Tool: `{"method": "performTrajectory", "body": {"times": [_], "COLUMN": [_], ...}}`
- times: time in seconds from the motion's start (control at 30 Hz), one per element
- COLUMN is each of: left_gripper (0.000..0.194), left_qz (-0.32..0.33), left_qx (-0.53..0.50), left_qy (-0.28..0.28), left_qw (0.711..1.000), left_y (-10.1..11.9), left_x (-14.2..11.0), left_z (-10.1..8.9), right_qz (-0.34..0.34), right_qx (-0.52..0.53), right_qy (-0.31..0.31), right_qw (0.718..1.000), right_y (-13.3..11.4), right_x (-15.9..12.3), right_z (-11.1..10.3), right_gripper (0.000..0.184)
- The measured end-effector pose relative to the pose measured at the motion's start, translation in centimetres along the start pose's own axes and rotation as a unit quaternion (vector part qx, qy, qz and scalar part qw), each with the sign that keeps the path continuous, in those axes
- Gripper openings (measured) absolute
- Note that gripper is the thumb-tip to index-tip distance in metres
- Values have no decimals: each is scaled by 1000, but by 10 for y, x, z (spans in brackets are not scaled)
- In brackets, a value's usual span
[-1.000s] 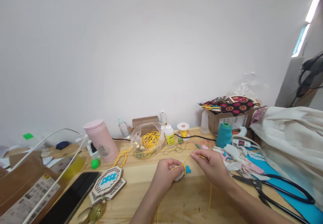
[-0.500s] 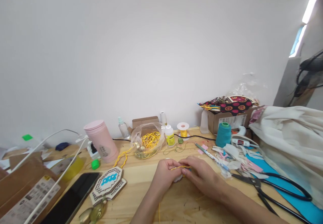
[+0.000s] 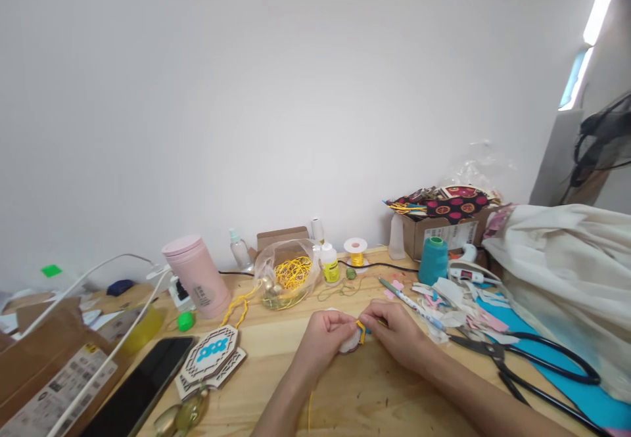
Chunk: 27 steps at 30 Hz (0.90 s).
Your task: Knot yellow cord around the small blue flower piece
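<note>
My left hand [image 3: 329, 335] is closed, thumb and finger pinching a small pale round piece [image 3: 350, 344] over the table. Yellow cord [image 3: 363, 333] lies along the right edge of that piece, and a strand hangs below my left wrist. Close on the right, my right hand [image 3: 394, 335] is closed in a pinch on the yellow cord. A bit of blue shows between the hands, mostly hidden by my right fingers. The exact loop of the cord at the fingertips is too small to make out.
Left are a pink tumbler [image 3: 197, 279], a black phone [image 3: 140, 384] and wooden octagonal ornaments [image 3: 211, 357]. Behind stand a plastic bag of yellow cord [image 3: 293, 273], a glue bottle [image 3: 330, 264] and a wire spool [image 3: 355, 253]. Right lie a pen [image 3: 411, 303], fabric scraps and black-handled scissors [image 3: 497, 353].
My right hand, first held away with the cord drawn taut, came in beside the left and now pinches the cord near the piece. The pen, earlier mostly hidden, shows more fully.
</note>
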<state>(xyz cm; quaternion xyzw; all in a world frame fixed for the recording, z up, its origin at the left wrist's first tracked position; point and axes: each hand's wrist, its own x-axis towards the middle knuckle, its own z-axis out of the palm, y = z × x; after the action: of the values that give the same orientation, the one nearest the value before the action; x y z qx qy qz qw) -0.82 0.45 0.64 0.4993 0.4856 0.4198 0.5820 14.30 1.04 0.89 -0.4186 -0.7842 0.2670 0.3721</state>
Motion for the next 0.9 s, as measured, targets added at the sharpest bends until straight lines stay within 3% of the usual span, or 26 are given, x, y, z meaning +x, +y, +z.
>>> {"method": "performTrajectory", "body": {"times": [0.47, 0.9], "left_gripper": [13, 25], "left_qz": [19, 48], "left_qx": [90, 59], "left_qy": [52, 60], "left_qw": [994, 995], "left_y": [1, 7], "left_x": [-1, -3], "left_z": [2, 0], "right_qz": [-54, 7], "right_qx": [-87, -5], "right_qy": [21, 24], "right_qw": [995, 1000], "right_y": [-2, -5], "right_x": [-2, 0], "right_z": [4, -2], "right_gripper": [24, 25]}}
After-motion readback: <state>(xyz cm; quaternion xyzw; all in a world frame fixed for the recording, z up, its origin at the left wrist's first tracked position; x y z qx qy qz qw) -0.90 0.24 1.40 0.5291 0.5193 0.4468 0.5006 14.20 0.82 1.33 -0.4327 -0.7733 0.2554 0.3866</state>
